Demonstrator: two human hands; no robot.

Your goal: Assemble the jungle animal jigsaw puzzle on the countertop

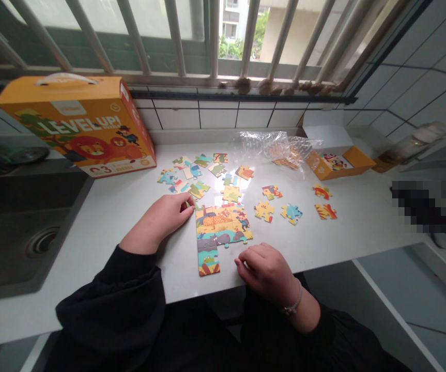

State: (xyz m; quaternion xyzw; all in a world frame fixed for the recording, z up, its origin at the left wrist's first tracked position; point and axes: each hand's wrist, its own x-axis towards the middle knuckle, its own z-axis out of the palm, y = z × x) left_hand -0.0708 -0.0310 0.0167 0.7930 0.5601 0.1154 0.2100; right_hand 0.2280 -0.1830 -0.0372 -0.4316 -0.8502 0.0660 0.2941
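My left hand [156,223] sits at the left edge of a partly joined animal jigsaw puzzle [218,227], its fingertips pinching a small piece [188,204] that is mostly hidden. My right hand [264,273] rests on the white countertop [137,243] just below the puzzle's lower right edge, fingers curled and holding nothing. Several loose cardboard pieces [230,194] lie above the joined section, and more, such as a blue one [291,213], lie to its right.
An orange "Level Up" puzzle box with a handle [77,124] stands at the back left, below the barred window. A steel sink [21,232] lies left of the counter. A crumpled plastic bag [273,147] and an orange box lid [337,163] sit at the back right.
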